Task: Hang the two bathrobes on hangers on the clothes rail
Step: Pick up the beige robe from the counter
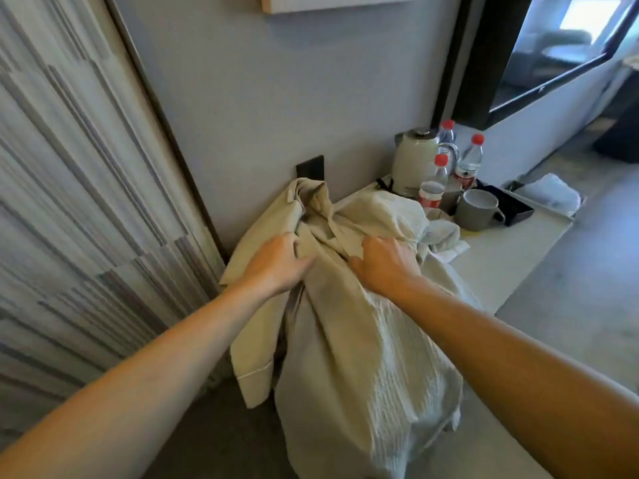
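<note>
Left hand [276, 262] closed on a fold of the beige bathrobe [332, 305], fingers curled together into the cloth just below the collar. Right hand [383, 264] just beside it on the same garment, fingers bent and pressed into the fabric, thumb tucked toward the lapel; a pinch of cloth gathered under the fingertips. Bathrobe heaped on the near end of a pale counter [511, 250] against the grey wall, collar standing up by a dark wall plate [310, 170], body and one piped sleeve spilling over the counter's edge toward the floor. A paler, ribbed fabric showing along the robe's right side; cannot tell whether this is lining or a second robe. Behind the heap on the counter: a cream electric kettle [415, 160], three red-capped water bottles [468, 160], a grey mug [479, 209] and a dark tray [515, 205]. Striped curtain [69, 202] at the left. Both forearms bare.
</note>
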